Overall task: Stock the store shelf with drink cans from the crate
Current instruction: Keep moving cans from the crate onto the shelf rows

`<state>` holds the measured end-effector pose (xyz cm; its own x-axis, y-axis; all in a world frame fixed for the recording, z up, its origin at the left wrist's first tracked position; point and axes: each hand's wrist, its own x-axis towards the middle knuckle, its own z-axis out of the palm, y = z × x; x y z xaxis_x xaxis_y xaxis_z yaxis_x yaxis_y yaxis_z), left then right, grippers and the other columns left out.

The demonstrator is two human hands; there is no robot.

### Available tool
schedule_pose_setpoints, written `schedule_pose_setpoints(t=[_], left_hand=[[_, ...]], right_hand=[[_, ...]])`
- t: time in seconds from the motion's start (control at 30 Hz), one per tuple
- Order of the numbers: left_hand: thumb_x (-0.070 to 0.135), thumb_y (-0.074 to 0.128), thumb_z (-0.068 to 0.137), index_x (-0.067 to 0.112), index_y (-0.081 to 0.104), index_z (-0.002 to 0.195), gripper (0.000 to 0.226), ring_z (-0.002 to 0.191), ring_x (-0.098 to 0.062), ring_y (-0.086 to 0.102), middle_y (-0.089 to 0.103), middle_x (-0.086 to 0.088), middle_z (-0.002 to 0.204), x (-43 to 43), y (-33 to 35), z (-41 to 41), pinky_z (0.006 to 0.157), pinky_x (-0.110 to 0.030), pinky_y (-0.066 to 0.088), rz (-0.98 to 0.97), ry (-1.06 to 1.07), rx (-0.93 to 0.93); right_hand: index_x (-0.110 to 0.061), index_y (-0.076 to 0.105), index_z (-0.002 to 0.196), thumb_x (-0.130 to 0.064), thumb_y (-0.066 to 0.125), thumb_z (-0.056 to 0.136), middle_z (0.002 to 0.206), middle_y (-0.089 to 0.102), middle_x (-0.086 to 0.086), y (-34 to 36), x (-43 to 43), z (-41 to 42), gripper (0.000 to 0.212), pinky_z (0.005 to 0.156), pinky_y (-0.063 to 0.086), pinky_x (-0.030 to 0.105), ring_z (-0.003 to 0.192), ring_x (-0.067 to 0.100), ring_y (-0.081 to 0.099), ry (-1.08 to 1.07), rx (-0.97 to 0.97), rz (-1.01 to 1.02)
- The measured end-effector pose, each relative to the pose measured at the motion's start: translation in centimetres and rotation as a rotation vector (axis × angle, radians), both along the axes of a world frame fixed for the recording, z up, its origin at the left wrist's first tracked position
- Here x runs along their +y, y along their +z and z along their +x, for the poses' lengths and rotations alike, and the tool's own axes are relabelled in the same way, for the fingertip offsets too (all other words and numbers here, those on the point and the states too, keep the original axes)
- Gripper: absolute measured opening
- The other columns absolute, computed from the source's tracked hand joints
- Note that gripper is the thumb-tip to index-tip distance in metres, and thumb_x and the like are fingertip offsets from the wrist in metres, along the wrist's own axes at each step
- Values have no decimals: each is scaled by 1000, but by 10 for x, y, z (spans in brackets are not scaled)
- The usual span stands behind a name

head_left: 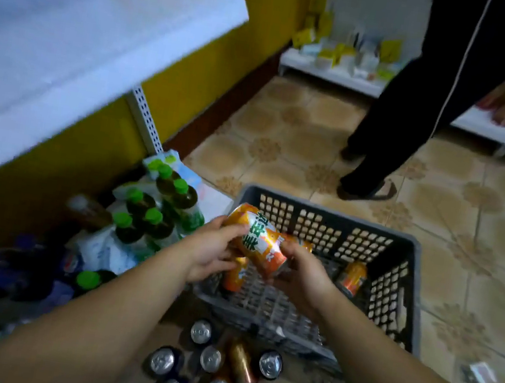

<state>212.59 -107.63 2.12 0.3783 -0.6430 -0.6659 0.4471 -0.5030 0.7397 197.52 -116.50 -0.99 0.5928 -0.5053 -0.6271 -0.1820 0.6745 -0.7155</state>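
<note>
Two hands held one orange can (258, 240) at frame centre, above the grey crate (408, 239). My left hand (214, 249) curled round its upper end and my right hand (302, 276) round its lower end. I judged the can rigid, smooth and probably weighty, so the mid-body offered the best hold.

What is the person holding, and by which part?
An orange drink can, tilted over the crate. The left hand grips its upper end, the right hand its lower end.
</note>
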Motion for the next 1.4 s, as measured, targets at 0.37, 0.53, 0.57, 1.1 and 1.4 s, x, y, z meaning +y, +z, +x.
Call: schedule_pose_setpoints(t=[0.37, 0.53, 0.57, 1.1, 1.4], left_hand=[[15, 63, 89, 24, 39, 126, 45, 96, -32, 66, 62, -10, 118, 161, 239, -21, 78, -54, 54, -380, 280, -328], [13, 62, 89, 16, 41, 128, 44, 96, -29, 65, 61, -12, 116, 267, 304, -27, 70, -45, 57, -423, 494, -500], [11, 64, 88, 15, 41, 127, 46, 96, -29, 65, 60, -12, 117, 290, 311, -28, 69, -44, 57, -415, 520, -544], [22, 76, 78, 21, 45, 134, 65, 108, -16, 58, 59, 0, 124, 501, 295, -32, 97, -38, 49, -48, 654, -826], [74, 20, 88, 36, 8, 152, 76, 148, -19, -2, -1, 6, 161, 511, 254, -1, 116, -54, -1, 883, 42, -1053]], right_hand=[[-17, 64, 103, -29, 65, 69, 90, 70, 8, 226, 138, 28, 36, 71, 49, 33, 77, 20, 65, 267, -377, -444], [-20, 60, 116, -25, 73, 84, 98, 67, -4, 294, 224, 45, 35, 70, 52, 22, 83, 9, 64, 513, -415, -897], [-24, 60, 112, -27, 73, 84, 100, 67, -6, 303, 242, 49, 32, 79, 53, 26, 89, 10, 65, 580, -429, -961], [-27, 49, 125, -31, 84, 68, 108, 63, -9, 302, 415, 113, 68, 83, 48, 23, 96, 11, 61, 1022, -544, -1260], [-20, 42, 133, -33, 82, 73, 121, 59, -2, 289, 376, 156, 74, 87, 44, 28, 103, 15, 56, 844, -367, -1251]])
